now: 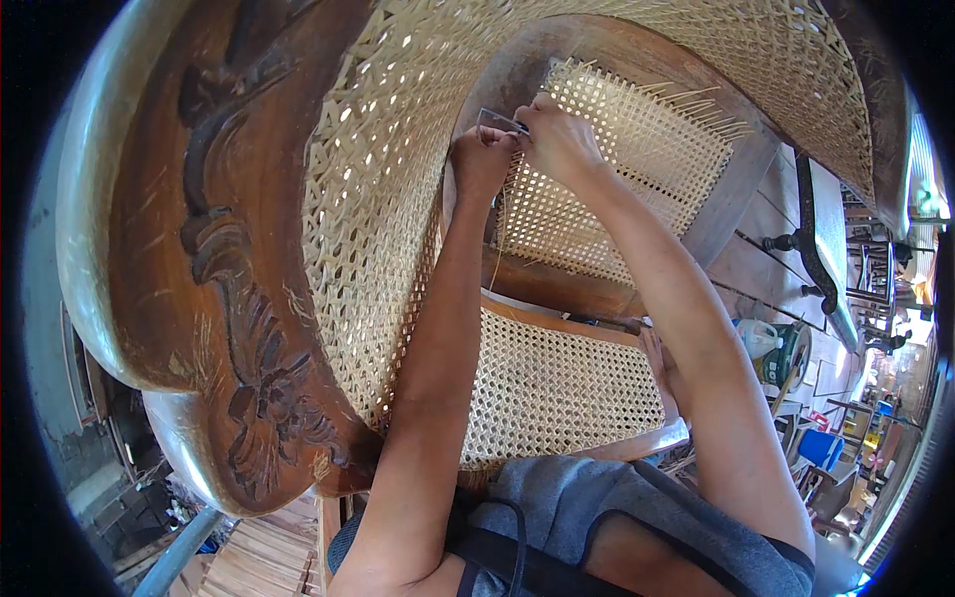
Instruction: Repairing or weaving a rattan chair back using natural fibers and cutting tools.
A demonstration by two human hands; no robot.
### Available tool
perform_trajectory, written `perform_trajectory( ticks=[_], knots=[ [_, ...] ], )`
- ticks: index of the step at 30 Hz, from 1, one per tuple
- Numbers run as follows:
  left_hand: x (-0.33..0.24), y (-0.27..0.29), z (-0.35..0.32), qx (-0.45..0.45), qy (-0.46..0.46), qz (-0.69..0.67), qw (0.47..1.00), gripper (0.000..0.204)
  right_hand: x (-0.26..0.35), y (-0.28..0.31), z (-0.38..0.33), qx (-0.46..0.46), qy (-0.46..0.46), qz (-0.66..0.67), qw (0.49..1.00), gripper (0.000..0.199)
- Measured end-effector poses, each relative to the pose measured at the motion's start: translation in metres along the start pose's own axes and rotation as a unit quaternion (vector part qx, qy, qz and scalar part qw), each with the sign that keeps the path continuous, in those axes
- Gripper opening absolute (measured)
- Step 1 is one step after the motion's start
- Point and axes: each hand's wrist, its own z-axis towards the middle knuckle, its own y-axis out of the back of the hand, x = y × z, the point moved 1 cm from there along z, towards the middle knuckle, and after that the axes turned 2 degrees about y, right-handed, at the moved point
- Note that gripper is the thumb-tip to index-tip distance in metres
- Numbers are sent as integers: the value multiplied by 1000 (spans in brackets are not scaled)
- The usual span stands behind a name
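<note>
Two hands at work, both raised to one spot on the upper left corner of the small cane panel (607,169), itself one of three woven cane surfaces in view: the large curved cane back (388,169) to the left of the small panel, and the cane seat (557,388) below it. One carved wooden frame (219,289) bordering the curved back on its left, with leaf and scroll carving

Left hand (479,159) just left of the small panel's corner, fingers curled in tight, pinching at the panel's edge; what lies between them too small to tell. Right hand (557,139) touching the left one, fingers (527,127) bent nearly shut around one thin dark tool (500,117), its tip poking out toward the wooden rim above the corner. One loose cane strand (497,239) hanging down from beneath the hands, along the panel's left edge

Loose strand ends bristling out along the small panel's top and right edges. One white jug (758,338) well to the right of the seat, contents not discernible
</note>
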Motion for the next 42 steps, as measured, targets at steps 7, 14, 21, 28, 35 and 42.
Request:
perform_trajectory(
  ticks=[7,14,21,28,35,42],
  knots=[
    [-3,-1,-3,-17,15,17,1000,23,-9,-4,-3,-43,28,44,998,21],
    [1,-5,-2,-24,34,8,999,31,-12,-11,-2,-96,51,65,992,17],
    [9,-6,-1,-34,21,-5,999,25,0,-5,-4,-72,32,31,996,24],
    [20,-8,-3,-48,-9,-47,998,22,-13,1,14,-32,22,68,997,18],
    [31,-7,-2,-8,-17,-168,986,8,5,4,11,-54,-37,31,997,14],
    [-26,-1,-29,186,-21,-220,957,11,-26,4,-34,-110,-99,432,890,18]
  ],
)
